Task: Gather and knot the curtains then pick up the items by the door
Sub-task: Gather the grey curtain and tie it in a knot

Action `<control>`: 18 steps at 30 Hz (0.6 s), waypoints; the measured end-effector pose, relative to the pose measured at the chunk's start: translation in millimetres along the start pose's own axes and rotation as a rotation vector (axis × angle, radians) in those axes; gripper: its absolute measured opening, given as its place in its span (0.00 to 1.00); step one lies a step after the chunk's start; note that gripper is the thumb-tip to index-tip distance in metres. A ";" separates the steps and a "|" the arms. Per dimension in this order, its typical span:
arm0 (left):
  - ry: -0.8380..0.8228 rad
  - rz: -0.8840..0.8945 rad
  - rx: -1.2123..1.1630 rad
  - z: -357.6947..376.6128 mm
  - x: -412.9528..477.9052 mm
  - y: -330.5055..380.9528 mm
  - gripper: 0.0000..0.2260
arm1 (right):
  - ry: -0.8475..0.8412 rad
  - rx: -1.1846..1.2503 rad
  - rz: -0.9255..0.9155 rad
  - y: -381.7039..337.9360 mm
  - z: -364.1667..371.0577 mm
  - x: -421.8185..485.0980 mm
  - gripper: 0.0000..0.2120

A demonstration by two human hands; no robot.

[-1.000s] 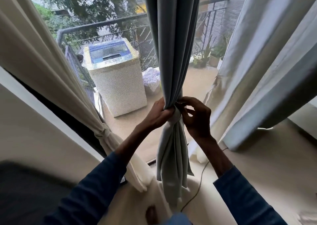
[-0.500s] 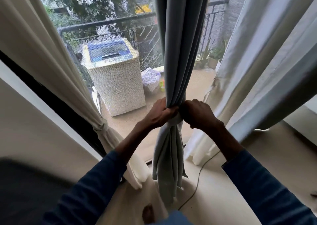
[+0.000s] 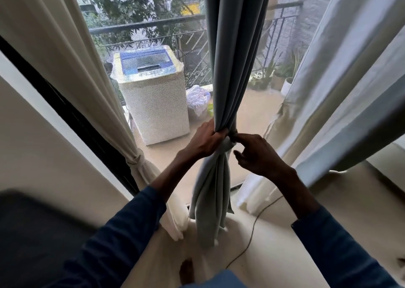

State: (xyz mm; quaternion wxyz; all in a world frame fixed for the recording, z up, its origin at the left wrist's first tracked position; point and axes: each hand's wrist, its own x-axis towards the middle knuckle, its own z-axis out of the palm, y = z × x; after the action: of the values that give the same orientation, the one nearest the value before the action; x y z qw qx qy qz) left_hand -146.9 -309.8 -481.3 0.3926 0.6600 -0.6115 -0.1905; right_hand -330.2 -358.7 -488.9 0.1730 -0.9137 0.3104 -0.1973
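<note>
A grey-blue curtain hangs in the middle of the glass door, gathered into a bundle with a knot at waist height; its tail drops to the floor. My left hand is clenched around the bundle just above the knot. My right hand sits to the right of the knot, fingertips touching it, fingers partly spread. A cream curtain at the left is tied with its own knot. Another pale curtain hangs loose at the right.
Beyond the glass, a washing machine, a white bag and potted plants stand on the balcony. A thin cable runs across the floor at the right. A dark blurred shape fills the lower left. My bare foot shows below.
My right hand has loosened from a fist on the knot to fingertips touching it. The left hand keeps its grip. The view has shifted slightly.
</note>
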 end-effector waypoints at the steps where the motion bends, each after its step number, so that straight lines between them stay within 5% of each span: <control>1: -0.005 0.006 0.001 -0.8 0.7 0.9 0.11 | -0.004 -0.042 -0.004 0.7 1.2 0.2 0.18; 9: -0.030 -0.012 0.038 0.1 -0.7 1.3 0.07 | 0.143 -0.061 -0.005 -5.5 6.7 8.4 0.18; 18: -0.011 0.013 0.068 1.5 -1.4 3.7 0.08 | -0.169 -0.219 0.054 -12.6 -5.8 31.3 0.12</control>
State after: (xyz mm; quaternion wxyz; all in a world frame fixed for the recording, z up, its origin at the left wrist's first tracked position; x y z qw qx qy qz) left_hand -150.7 -308.7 -479.8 0.3677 0.6679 -0.6241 -0.1706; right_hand -303.8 -370.3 -470.5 0.1031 -0.9317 0.3390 -0.0799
